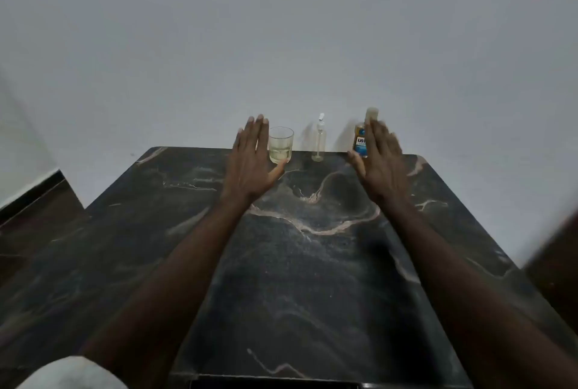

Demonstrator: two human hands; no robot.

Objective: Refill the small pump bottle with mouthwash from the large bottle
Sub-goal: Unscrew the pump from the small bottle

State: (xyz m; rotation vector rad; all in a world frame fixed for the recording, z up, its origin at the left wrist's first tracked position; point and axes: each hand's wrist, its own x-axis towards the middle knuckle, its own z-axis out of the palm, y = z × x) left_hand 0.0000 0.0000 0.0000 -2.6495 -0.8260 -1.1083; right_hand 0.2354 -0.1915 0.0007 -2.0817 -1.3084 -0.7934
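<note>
Dark veined marble tabletop [312, 263] carries everything at its far edge. The slim clear small pump bottle [319, 138] stands upright with its pump on. Just right of it is the amber large mouthwash bottle with a blue label [359, 141], and left of it a clear glass tumbler of pale liquid [280, 144]. Your left grip [250, 163] and right grip [380, 163] hover flat with fingers straight, holding nothing. You seem to be at the very start: next, unscrew the pump, steadying that narrow bottle.

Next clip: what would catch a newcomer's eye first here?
Two open hands reach out over the dark marble table: the left hand beside a glass of pale liquid, the right hand partly covering the large mouthwash bottle. The small pump bottle stands between those two at the far edge.
</note>
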